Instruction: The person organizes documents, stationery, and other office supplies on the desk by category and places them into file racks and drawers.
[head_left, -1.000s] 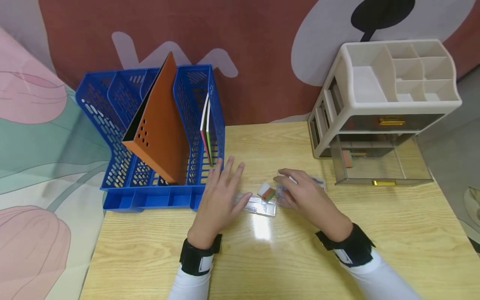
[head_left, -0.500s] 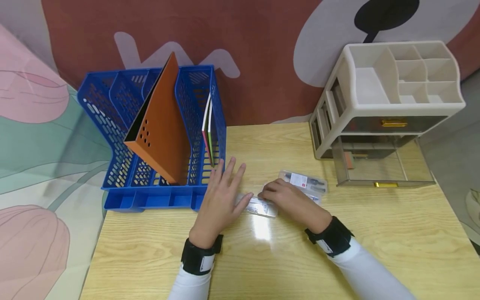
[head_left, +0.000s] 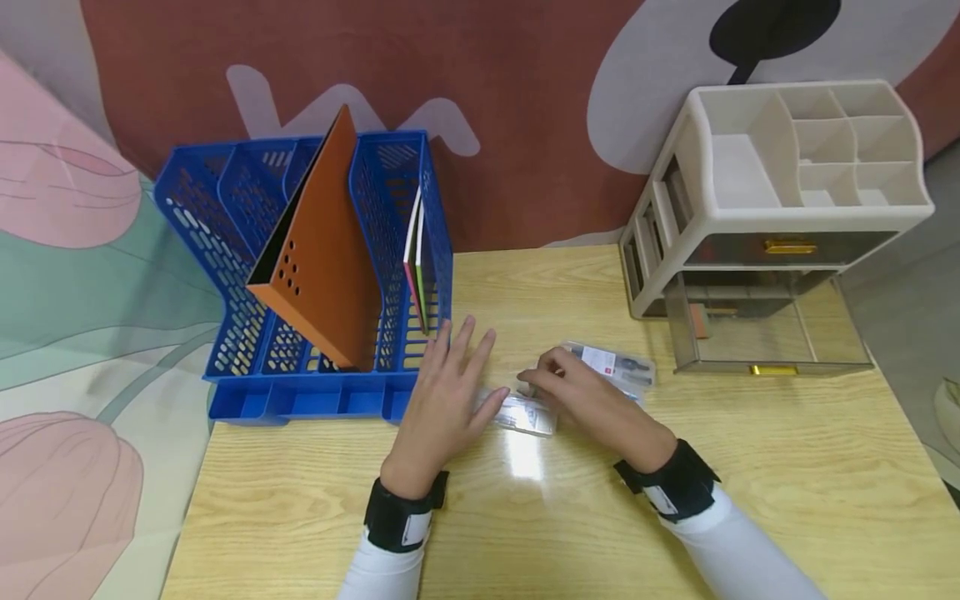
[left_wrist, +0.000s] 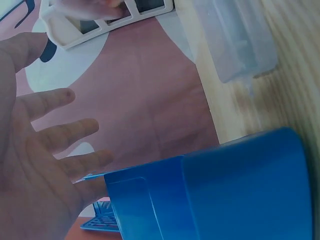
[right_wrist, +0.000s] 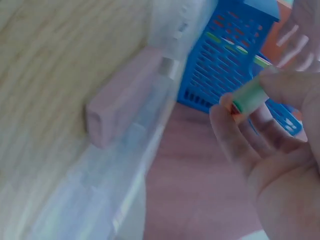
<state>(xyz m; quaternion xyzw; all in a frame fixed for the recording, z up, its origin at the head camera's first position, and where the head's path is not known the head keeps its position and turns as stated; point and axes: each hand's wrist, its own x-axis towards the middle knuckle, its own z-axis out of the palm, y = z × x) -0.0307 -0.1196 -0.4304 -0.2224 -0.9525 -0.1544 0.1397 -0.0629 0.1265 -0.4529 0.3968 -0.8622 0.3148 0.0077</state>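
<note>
My right hand pinches a small green and orange-red eraser between thumb and fingers; the hand mostly hides it in the head view. Below those fingers, in the right wrist view, a pale block-shaped eraser lies beside clear plastic. My left hand has its fingers spread, between the blue file rack and a slim clear case. That thumb overlaps the case's left end in the head view. Partly under the right hand lies another clear case with dark tools and a white label.
The blue file rack at left holds an orange folder and thin booklets. A white desktop organizer stands at right, its lower drawer pulled out with a red and green eraser inside.
My right hand has moved left from the labelled case to the loose erasers and taken hold of the green and orange-red one, lifting its fingers slightly. The left hand has hardly moved.
</note>
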